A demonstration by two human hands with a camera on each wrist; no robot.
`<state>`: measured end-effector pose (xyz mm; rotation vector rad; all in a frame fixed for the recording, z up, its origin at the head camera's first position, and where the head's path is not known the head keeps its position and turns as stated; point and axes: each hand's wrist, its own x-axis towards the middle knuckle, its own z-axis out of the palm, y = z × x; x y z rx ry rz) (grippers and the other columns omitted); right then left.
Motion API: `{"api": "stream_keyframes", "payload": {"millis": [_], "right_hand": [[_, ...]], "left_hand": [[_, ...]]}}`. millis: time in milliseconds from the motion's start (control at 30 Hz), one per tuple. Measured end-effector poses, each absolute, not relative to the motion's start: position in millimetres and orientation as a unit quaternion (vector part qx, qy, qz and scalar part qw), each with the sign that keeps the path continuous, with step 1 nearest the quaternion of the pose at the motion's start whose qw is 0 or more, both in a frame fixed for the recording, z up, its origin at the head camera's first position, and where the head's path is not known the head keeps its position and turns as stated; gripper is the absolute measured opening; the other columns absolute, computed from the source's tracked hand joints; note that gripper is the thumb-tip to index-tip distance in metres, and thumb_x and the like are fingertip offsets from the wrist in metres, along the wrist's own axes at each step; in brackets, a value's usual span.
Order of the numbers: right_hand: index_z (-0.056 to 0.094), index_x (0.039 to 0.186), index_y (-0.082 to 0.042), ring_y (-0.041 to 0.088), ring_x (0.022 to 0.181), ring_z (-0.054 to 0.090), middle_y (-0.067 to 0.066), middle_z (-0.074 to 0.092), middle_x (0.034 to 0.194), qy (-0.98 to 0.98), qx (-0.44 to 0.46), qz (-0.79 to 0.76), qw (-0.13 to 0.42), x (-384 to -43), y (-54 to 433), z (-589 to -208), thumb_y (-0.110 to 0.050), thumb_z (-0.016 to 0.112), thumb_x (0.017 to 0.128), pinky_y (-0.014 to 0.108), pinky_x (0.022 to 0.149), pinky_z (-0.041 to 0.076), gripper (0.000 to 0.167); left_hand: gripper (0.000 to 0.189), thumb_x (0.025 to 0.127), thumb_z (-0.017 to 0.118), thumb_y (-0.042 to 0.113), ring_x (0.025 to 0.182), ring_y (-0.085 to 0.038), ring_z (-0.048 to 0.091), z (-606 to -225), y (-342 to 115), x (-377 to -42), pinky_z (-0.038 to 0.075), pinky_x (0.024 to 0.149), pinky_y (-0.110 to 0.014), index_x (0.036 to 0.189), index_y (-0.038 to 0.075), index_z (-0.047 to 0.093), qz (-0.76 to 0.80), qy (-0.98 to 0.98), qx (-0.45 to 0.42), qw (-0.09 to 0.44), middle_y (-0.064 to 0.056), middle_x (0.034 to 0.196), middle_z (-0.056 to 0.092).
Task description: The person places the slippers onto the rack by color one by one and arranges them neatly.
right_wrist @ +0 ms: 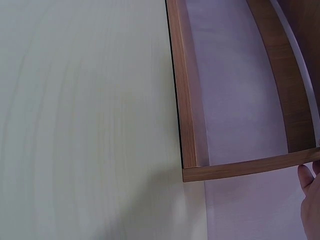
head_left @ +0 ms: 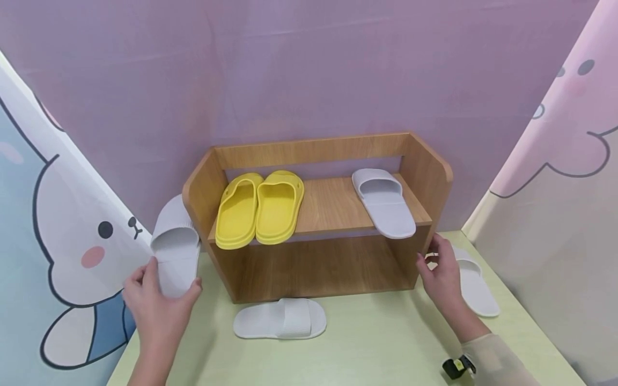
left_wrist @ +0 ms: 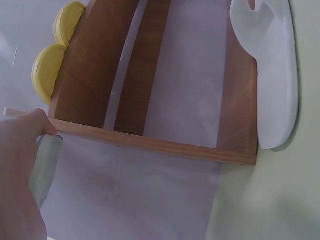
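Wooden rack [head_left: 328, 203] on green table [head_left: 338, 362], purple backdrop [head_left: 314, 69]

Upper shelf [head_left: 328, 203]: middle free (2 clogs [head_left: 277, 209] beside).

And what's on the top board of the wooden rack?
Two yellow shoes on the left and one pale slipper on the right. The top board right underneath them is covered.

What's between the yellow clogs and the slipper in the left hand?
A wooden side panel stands between clogs and slipper in the head view.
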<state>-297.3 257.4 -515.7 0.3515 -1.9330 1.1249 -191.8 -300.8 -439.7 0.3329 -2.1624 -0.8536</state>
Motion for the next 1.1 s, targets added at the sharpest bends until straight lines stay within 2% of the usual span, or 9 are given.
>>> {"api": "stream_keyframes", "payload": {"millis": [133,533,700,800,867,933,1100], "right_hand": [[0.057,0.139,0.016,0.010,0.098,0.057,0.029,0.062,0.110,-0.775,0.138,0.451,0.422,-298,259,-517,0.032,0.070,0.079,0.003,0.080,0.047,0.063],[0.057,0.141,0.014,0.009,0.099,0.058,0.028,0.064,0.111,-0.775,0.141,0.453,0.418,-301,263,-522,0.030,0.072,0.080,0.009,0.079,0.052,0.065],[0.058,0.143,0.011,0.007,0.100,0.058,0.024,0.065,0.113,-0.777,0.143,0.455,0.410,-300,264,-520,0.027,0.073,0.082,0.010,0.079,0.053,0.064],[0.057,0.143,0.011,0.007,0.100,0.058,0.024,0.065,0.113,-0.778,0.145,0.454,0.409,-299,264,-519,0.026,0.073,0.083,0.010,0.079,0.053,0.063],[0.057,0.143,0.011,0.007,0.100,0.058,0.024,0.065,0.113,-0.778,0.147,0.454,0.409,-299,264,-520,0.026,0.073,0.083,0.010,0.079,0.053,0.063],[0.058,0.143,0.011,0.007,0.100,0.058,0.024,0.065,0.113,-0.778,0.148,0.452,0.411,-299,265,-520,0.026,0.073,0.083,0.010,0.079,0.053,0.063],[0.057,0.141,0.013,0.008,0.099,0.058,0.025,0.064,0.112,-0.777,0.146,0.452,0.413,-298,263,-519,0.028,0.072,0.082,0.010,0.078,0.053,0.063]], "left_hand": [[0.101,0.073,0.098,0.015,0.139,-0.044,0.034,-432,-299,-192,0.037,0.102,-0.065,0.162,0.003,0.053,-0.343,-0.834,0.119,0.416,-0.030,0.146,0.042],[0.099,0.074,0.097,0.016,0.145,-0.036,0.036,-405,-295,-187,0.045,0.105,-0.066,0.163,0.008,0.053,-0.350,-0.815,0.125,0.445,-0.026,0.150,0.044],[0.100,0.071,0.098,0.013,0.146,-0.029,0.036,-401,-295,-188,0.045,0.110,-0.055,0.162,0.009,0.056,-0.351,-0.793,0.111,0.485,-0.027,0.150,0.044],[0.102,0.069,0.099,0.012,0.145,-0.018,0.035,-399,-296,-189,0.042,0.112,-0.043,0.162,0.012,0.057,-0.352,-0.779,0.102,0.509,-0.004,0.144,0.049],[0.103,0.068,0.099,0.012,0.144,-0.011,0.034,-397,-296,-189,0.040,0.112,-0.036,0.162,0.013,0.057,-0.354,-0.769,0.089,0.524,0.011,0.142,0.044],[0.103,0.069,0.097,0.014,0.144,-0.006,0.032,-395,-296,-188,0.039,0.112,-0.031,0.163,0.013,0.056,-0.352,-0.764,0.075,0.536,0.023,0.141,0.032],[0.099,0.073,0.092,0.021,0.147,-0.008,0.033,-390,-293,-183,0.038,0.112,-0.024,0.165,0.015,0.053,-0.339,-0.759,0.045,0.554,0.024,0.143,0.032]]}}
